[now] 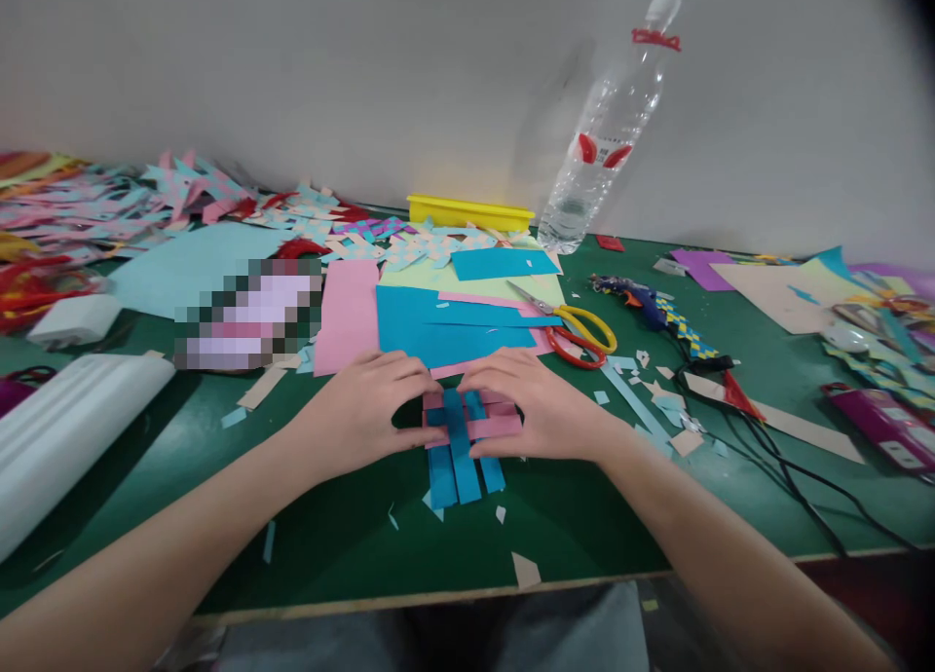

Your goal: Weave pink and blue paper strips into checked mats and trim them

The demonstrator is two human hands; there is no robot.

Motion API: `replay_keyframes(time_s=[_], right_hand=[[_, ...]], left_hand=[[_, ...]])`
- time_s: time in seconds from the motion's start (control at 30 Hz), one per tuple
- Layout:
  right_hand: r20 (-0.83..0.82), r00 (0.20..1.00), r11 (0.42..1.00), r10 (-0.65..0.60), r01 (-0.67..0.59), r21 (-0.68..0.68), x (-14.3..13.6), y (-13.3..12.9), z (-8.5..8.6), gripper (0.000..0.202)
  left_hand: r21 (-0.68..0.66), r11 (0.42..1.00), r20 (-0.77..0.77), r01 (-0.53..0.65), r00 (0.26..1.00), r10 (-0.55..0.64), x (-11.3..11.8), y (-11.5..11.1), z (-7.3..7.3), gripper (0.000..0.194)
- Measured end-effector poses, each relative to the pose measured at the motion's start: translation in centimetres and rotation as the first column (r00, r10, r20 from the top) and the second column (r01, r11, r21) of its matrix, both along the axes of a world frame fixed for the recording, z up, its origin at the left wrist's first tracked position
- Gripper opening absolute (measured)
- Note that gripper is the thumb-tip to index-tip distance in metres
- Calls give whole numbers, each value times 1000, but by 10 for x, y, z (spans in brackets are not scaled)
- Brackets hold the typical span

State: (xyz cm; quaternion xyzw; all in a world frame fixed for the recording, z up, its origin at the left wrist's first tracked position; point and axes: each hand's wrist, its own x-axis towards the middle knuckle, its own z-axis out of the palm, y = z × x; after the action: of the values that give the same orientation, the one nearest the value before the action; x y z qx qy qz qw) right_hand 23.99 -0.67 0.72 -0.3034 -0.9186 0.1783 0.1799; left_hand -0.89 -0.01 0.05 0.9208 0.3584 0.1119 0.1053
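Note:
A small weave of blue and pink paper strips (457, 433) lies near the front of the green table, its blue ends pointing toward me. My left hand (361, 409) grips its left edge between thumb and fingers. On the right edge, my right hand (537, 409) pinches the pink strips, its thumb beside the middle blue strip. Just beyond my hands are blue paper sheets (409, 326) and a pink sheet (346, 317). Scissors with yellow and red handles (584, 331) rest open on the sheets' right side.
A tilted plastic bottle (606, 136) leans at the wall beside a yellow tray (471, 212). Far left are paper strips (94, 209) and a white roll (80, 429). Black cables (778, 458), paper scraps and a purple pack (880, 424) lie right. The table edge (365, 606) is in front.

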Motion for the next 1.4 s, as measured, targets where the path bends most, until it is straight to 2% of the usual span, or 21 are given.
replay_keyframes(time_s=[0.13,0.4,0.53,0.8,0.93,1.07,1.4], right_hand=[[77,997,1000,-1,1,8,-8,-4,-6,62],[160,987,1000,-24,21,21,-12,-3,-8,62],[158,987,999,-22,18,31,-14,-3,-7,57],[189,982,999,24,-18,-31,-18,6,2,50],[222,973,995,66,-47,-92,-18,12,9,45],[261,961,994,89,-70,-82,-20,15,14,37],[284,956,991,71,-35,-129,-26,21,12,30]], left_hand=[[-22,1000,16,6,1000,-5,-1,4,-5,43],[-91,996,29,8,1000,-5,-1,7,-7,45],[-96,995,33,-40,999,43,-1,8,-7,58],[-114,993,39,-21,999,26,-1,11,-7,47],[-134,991,24,-30,999,33,0,10,-5,50],[-143,989,14,-36,999,38,0,10,-4,51],[-118,993,18,-28,999,30,0,9,-4,52]])
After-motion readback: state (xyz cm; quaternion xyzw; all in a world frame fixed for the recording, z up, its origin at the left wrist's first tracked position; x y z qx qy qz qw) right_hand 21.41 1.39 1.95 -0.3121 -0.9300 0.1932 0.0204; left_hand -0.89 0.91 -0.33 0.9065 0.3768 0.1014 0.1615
